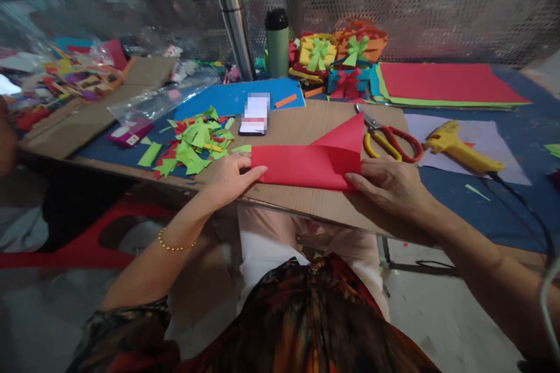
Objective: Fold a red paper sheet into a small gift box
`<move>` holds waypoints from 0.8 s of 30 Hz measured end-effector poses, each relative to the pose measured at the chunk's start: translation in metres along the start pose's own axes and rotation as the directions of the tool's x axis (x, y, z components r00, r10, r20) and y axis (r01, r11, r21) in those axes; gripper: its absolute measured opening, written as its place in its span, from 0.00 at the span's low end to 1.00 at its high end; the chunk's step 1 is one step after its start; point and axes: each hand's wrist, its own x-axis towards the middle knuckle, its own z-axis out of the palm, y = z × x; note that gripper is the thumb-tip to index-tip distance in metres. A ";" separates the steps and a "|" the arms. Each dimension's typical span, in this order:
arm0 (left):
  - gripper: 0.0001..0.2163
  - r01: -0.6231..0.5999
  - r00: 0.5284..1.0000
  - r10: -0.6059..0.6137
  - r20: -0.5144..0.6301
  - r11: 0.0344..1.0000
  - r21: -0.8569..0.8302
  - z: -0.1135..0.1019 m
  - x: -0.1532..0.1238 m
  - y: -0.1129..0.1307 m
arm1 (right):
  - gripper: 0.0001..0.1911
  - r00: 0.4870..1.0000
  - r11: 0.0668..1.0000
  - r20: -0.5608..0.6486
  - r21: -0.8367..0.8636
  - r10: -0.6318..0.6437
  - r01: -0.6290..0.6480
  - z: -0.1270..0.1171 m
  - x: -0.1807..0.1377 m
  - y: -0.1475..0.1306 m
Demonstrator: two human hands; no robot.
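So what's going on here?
A person holds a folded red paper sheet on a brown cardboard board. The left hand presses its left edge, the right hand its right corner, near a triangular flap. Red-and-yellow-handled scissors and a yellow glue gun lie to the right, green paper scraps to the left.

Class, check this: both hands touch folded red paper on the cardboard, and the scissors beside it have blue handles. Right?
No: the head view shows the scissors with red and yellow handles. The left hand and right hand do touch the folded red paper on the cardboard.
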 end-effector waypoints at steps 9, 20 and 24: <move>0.20 0.053 0.999 -0.053 0.001 0.990 0.132 -0.001 0.009 0.017 | 0.22 0.998 0.988 -0.062 -0.150 0.011 -0.020 0.006 0.000 -0.007; 0.19 0.043 0.998 -0.049 0.032 0.986 0.163 -0.001 0.014 0.018 | 0.14 0.994 0.994 -0.006 -0.015 0.107 -0.107 0.004 -0.001 -0.005; 0.19 -0.015 1.000 0.011 0.026 0.987 0.163 0.001 0.017 0.013 | 0.13 0.991 0.991 -0.004 -0.012 0.131 -0.131 0.003 -0.001 -0.004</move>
